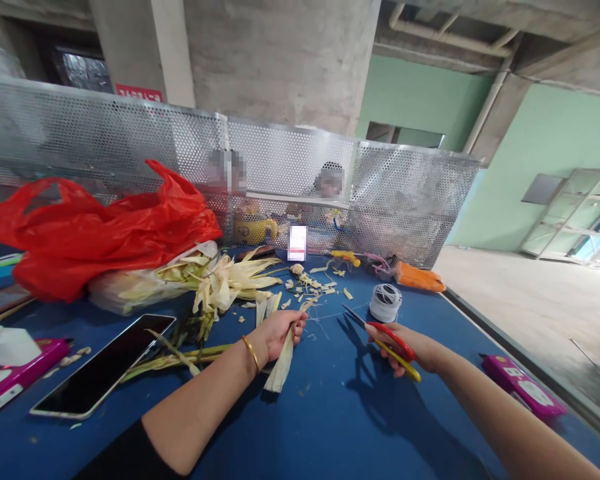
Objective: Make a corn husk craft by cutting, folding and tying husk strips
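Observation:
My left hand is closed on a pale strip of corn husk, whose wide end hangs below the fingers. Thin white thread runs from near the fingertips toward a spool of white thread. In my right hand is a pair of scissors with red and yellow handles, blades pointing up and left, above the blue table. Small husk scraps lie beyond my hands. A heap of dried husks is to the left.
A red plastic bag, a black phone and a magenta device lie left. Orange cloth and another magenta device lie right. Behind the perforated metal screen, people are partly visible. A yellow-handled tool rests near it.

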`<state>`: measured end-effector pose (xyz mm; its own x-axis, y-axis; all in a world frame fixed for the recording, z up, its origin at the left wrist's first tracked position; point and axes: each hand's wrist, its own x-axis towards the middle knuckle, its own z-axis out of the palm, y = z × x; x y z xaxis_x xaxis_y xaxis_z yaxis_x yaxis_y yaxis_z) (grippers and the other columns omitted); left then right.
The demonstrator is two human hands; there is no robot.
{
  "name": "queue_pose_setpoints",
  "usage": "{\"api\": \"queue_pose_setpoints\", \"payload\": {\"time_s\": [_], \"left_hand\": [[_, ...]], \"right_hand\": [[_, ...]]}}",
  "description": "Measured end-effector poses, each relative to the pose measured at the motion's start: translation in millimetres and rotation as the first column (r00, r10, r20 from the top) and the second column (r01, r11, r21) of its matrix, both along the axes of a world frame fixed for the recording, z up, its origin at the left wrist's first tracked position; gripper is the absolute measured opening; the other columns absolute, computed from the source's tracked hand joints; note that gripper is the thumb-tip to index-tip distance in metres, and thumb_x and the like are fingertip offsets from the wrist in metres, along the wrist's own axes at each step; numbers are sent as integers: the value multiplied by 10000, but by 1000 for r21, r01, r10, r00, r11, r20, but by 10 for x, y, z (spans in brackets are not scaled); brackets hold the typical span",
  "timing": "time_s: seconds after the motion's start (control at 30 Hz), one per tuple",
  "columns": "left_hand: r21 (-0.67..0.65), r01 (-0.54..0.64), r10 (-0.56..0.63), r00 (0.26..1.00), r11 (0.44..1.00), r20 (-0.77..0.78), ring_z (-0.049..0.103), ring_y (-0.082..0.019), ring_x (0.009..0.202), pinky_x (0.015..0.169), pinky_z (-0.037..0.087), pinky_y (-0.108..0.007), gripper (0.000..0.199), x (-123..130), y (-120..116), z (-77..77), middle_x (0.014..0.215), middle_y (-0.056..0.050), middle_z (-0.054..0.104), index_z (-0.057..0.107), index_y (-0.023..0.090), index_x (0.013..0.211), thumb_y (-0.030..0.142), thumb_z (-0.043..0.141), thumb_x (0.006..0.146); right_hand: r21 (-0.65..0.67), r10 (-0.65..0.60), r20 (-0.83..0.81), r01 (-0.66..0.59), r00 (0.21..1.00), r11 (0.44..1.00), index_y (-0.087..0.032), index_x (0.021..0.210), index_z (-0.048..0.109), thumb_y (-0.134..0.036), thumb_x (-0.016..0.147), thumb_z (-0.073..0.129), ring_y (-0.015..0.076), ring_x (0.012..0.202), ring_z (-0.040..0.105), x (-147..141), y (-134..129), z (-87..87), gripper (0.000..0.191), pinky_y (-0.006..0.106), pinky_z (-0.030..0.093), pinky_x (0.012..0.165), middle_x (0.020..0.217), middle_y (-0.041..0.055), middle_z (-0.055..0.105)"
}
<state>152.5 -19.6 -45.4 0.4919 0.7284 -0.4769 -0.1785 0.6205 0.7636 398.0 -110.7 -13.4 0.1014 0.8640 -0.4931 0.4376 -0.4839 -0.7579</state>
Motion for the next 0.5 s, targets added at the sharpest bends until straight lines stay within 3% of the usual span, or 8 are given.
{"api": "queue_pose_setpoints", "payload": {"time_s": [0.1, 0.17, 0.23, 0.3, 0.37, 0.5], "left_hand": [[6, 22, -22, 1000, 1000, -21, 363, -30, 386, 382, 275, -136, 209, 3, -17, 16, 550, 52, 416, 503, 134, 735, 157, 403, 916], [13, 31, -31, 999, 999, -35, 363, -31, 389, 386, 276, -141, 207, 2, -22, 24, 550, 51, 419, 505, 133, 737, 155, 404, 916], [24, 38, -37, 998, 999, -44, 361, -32, 393, 392, 275, -147, 208, -3, -23, 34, 548, 53, 417, 507, 132, 738, 153, 402, 917], [44, 41, -39, 998, 998, -50, 358, -30, 397, 399, 274, -151, 205, -12, -20, 46, 548, 55, 419, 510, 131, 737, 154, 410, 915], [70, 42, -39, 998, 997, -51, 357, -28, 403, 406, 273, -153, 185, -25, -16, 63, 552, 56, 425, 516, 131, 734, 163, 447, 903], [122, 66, -62, 997, 990, -39, 367, -33, 417, 411, 277, -161, 163, -53, -18, 113, 567, 47, 452, 536, 128, 711, 184, 519, 863]], "right_hand": [[2, 74, 261, -77, 962, 997, -182, 866, 541, -603, 829, 512, 94, 361, 483, -64, 102, -32, 423, 235, 419, 372, 608, -22, 546], [7, 172, 531, -207, 830, 978, -180, 885, 565, -559, 862, 476, 155, 464, 593, -107, 118, -64, 389, 272, 467, 461, 678, 23, 623], [10, 201, 729, -304, 654, 953, -161, 927, 587, -509, 867, 489, 249, 711, 684, -155, 93, -103, 366, 317, 499, 604, 822, 101, 687], [4, 188, 812, -327, 553, 945, -116, 984, 592, -429, 865, 506, 332, 885, 673, -197, 43, -127, 345, 378, 491, 696, 922, 188, 693], [-17, 196, 841, -339, 503, 941, -82, 1018, 596, -352, 839, 530, 382, 903, 664, -222, -6, -105, 331, 427, 479, 700, 923, 238, 688], [-37, 245, 860, -425, 447, 904, -119, 840, 674, -290, 684, 685, 405, 913, 658, -267, 23, 78, 232, 438, 473, 731, 867, 207, 700]]}}
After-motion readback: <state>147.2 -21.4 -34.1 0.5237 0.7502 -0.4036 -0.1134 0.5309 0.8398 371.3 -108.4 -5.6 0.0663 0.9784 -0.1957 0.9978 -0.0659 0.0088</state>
